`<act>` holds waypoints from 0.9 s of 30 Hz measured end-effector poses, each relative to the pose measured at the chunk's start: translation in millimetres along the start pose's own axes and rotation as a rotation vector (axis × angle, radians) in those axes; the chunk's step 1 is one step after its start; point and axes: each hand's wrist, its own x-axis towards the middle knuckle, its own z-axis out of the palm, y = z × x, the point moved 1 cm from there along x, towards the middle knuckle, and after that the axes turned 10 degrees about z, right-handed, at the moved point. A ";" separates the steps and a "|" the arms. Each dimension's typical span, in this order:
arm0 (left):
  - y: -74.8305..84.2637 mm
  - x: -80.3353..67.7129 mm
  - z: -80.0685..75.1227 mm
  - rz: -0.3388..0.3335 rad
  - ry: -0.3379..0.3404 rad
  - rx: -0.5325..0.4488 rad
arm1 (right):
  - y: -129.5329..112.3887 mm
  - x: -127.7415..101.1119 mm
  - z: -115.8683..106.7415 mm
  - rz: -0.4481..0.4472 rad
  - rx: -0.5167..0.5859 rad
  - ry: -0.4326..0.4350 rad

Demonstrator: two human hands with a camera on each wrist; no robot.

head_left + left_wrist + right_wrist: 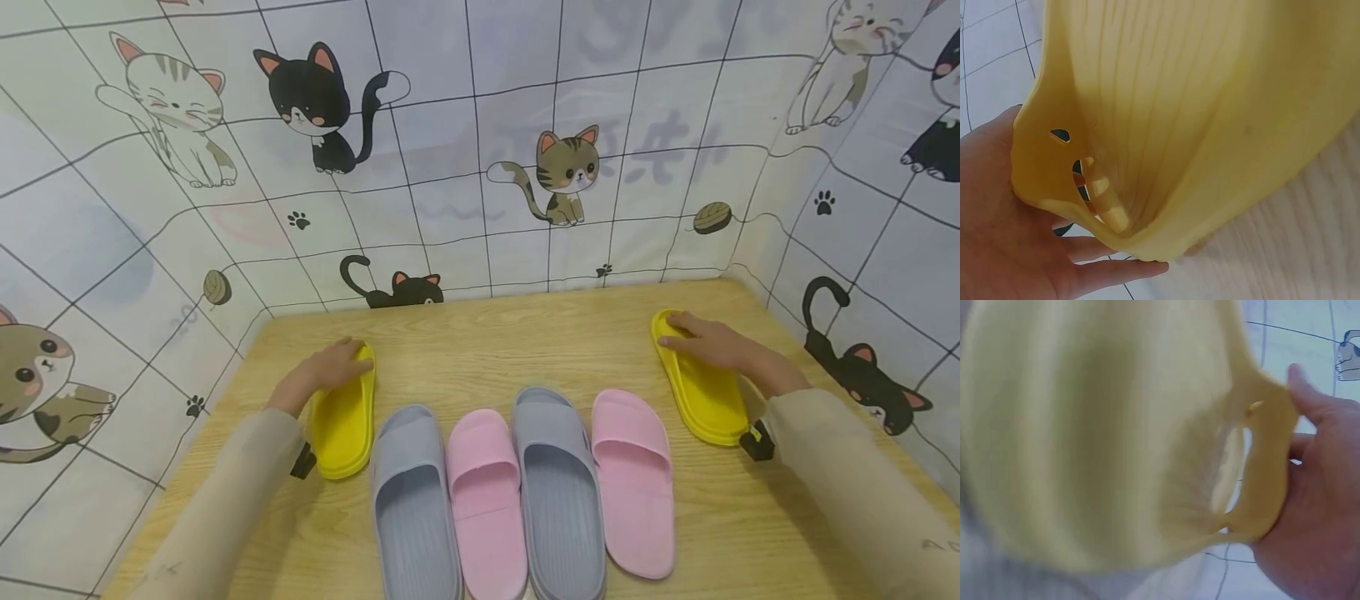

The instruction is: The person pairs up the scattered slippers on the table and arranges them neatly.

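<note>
At the left of the table, my left hand [327,370] grips a yellow slipper [345,433] by its strap end. In the left wrist view the palm lies against the slotted strap, and fingers [1119,273] reach along its edge. A second yellow slipper [708,404] is at the right, tilted a little, with my right hand [708,343] holding it by the strap. The right wrist view shows the thumb at one edge of that strap; the other fingers are largely hidden. Between the hands stand a grey slipper [416,517], a pink slipper [487,525], another grey slipper [562,517] and another pink slipper [637,500].
The wood-grain table [480,342] runs back to a white wall cloth [442,158] printed with cats and grid lines. Similar cloth closes off the left and right sides. A small black strap or device [757,442] shows at the right wrist.
</note>
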 end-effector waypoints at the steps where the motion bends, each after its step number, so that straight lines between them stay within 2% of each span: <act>1: -0.9 1.9 -0.5 0.002 0.003 0.000 | -0.5 0.9 -0.9 0.000 -0.006 -0.004; 10: -3.4 12.7 -5.6 -0.038 0.017 -0.022 | -5.6 10.7 -8.2 0.010 -0.066 -0.019; 15: -7.2 19.2 -6.8 -0.048 0.028 -0.039 | -1.7 15.5 -8.5 0.033 -0.035 -0.007; 22: -9.1 23.5 -6.0 -0.063 0.052 -0.042 | 2.3 23.9 -7.8 0.086 0.070 0.022; 27: -10.4 25.0 -2.2 -0.084 0.102 -0.075 | 3.8 25.9 -4.7 0.078 0.029 0.082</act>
